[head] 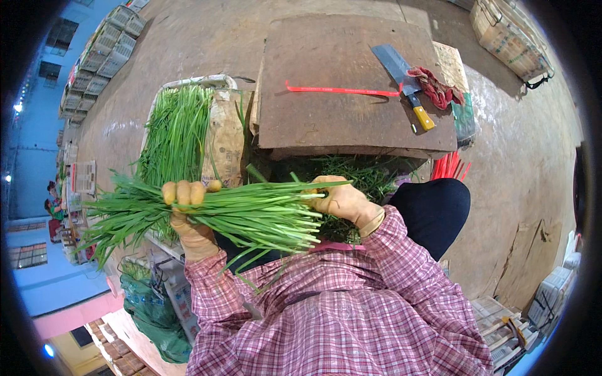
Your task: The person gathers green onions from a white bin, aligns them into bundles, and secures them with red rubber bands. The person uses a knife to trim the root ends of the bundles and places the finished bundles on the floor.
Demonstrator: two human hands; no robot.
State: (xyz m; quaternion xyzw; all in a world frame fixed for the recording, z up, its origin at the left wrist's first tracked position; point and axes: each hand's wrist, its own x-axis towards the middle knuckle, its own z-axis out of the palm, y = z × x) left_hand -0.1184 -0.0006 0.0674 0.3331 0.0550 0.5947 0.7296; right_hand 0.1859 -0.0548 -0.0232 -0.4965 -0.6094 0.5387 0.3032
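A thick bunch of garlic chives (254,207) lies crosswise in front of my body, its pale cut ends to the right and leafy tips to the left. My gloved left hand (190,218) is wrapped around the leafy half. At the stem end, my gloved right hand (345,202) pinches the upper stems; its fingertips are partly hidden. Beyond the hands stands a brown board-topped table (320,56). On it lie a red printed tie strip (343,90), a cleaver (400,66) with a yellow handle (423,118), and a crumpled red cloth (435,87) touching the blade.
A white crate (221,81) of chives (176,131) with a cardboard flap (225,136) stands left of the table. Loose green trimmings (357,174) lie beneath it. Red strips (449,167) hang at its right. A green sack (153,310) and stacked crates (101,51) are leftward.
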